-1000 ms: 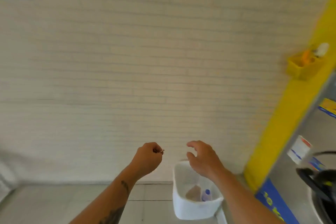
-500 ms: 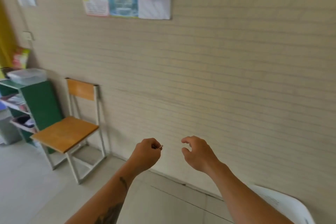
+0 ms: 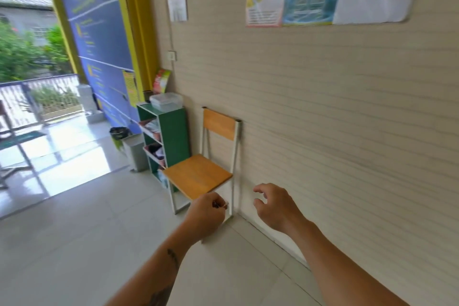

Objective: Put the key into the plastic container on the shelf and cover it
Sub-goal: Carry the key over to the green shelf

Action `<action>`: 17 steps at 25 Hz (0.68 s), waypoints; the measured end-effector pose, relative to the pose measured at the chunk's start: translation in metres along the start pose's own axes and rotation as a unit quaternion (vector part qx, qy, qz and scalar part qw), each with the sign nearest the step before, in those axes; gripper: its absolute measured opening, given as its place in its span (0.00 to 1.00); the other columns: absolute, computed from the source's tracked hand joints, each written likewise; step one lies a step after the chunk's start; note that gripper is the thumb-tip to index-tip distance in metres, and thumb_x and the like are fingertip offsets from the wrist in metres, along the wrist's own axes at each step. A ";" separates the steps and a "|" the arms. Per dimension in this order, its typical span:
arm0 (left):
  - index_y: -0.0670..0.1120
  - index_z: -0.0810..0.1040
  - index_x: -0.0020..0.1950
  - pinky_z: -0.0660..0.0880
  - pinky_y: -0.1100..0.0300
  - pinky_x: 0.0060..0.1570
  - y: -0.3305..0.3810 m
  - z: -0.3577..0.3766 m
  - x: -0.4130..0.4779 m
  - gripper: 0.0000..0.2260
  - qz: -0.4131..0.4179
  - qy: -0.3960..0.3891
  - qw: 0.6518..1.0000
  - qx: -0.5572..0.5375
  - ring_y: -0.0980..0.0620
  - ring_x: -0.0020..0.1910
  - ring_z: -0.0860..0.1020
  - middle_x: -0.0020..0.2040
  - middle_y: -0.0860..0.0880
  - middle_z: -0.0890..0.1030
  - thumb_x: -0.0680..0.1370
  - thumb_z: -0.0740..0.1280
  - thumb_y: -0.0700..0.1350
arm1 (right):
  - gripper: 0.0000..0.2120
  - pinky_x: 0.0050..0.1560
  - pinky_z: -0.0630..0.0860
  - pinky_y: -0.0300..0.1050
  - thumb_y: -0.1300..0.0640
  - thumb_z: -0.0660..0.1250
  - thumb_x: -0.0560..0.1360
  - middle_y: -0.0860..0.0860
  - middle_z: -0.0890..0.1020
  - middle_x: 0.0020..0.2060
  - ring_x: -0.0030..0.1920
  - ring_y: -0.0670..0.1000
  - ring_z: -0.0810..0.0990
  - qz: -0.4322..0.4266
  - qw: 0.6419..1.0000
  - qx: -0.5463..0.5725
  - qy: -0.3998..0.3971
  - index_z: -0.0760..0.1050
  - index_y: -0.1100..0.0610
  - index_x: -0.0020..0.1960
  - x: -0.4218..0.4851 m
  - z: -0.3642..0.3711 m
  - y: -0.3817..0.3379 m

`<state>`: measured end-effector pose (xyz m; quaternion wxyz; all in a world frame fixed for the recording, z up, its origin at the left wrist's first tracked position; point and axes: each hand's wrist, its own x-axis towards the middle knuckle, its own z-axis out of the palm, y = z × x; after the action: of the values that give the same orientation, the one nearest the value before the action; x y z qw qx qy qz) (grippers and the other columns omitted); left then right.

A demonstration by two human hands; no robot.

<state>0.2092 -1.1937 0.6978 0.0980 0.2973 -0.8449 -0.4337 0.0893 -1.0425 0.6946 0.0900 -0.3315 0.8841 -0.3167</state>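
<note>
Key point(image 3: 221, 205) pinched in left hand point(image 3: 206, 215) fingers, tip poking out, right hand point(image 3: 274, 206) loose, empty

Wooden chair point(image 3: 198, 176) against wall point(image 3: 323, 119)

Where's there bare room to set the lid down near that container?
The wooden chair seat beside the green shelf is bare. The shelf top is mostly taken by the plastic container; its lower tiers look crowded. The left hand pinches the key.

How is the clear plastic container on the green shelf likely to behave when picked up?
The plastic container looks thin-walled, so probably light. It sits flat and lidded on the green shelf, so it is unlikely to roll.
</note>
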 end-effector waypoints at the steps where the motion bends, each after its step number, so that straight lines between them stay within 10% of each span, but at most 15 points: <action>1: 0.48 0.81 0.48 0.72 0.68 0.34 -0.006 -0.010 0.014 0.08 -0.005 0.005 1.000 0.008 0.55 0.40 0.77 0.46 0.49 0.81 0.76 0.63 0.40 | 0.21 0.65 0.71 0.50 0.53 0.61 0.76 0.52 0.76 0.67 0.66 0.52 0.74 -0.006 1.000 0.009 -0.007 0.72 0.53 0.68 0.020 0.010 -0.006; 17: 0.48 0.80 0.47 0.72 0.64 0.33 -0.074 -0.177 0.327 0.08 -0.080 0.105 0.991 0.000 0.53 0.38 0.76 0.44 0.47 0.81 0.77 0.62 0.39 | 0.21 0.66 0.72 0.51 0.53 0.61 0.76 0.51 0.76 0.67 0.67 0.52 0.73 -0.101 0.991 0.034 -0.080 0.72 0.53 0.69 0.397 0.113 -0.122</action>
<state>0.0520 -1.5384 0.7160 0.1511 0.4081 -0.8035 -0.4062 -0.1080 -1.4250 0.7020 0.1395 -0.4403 0.8247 -0.3264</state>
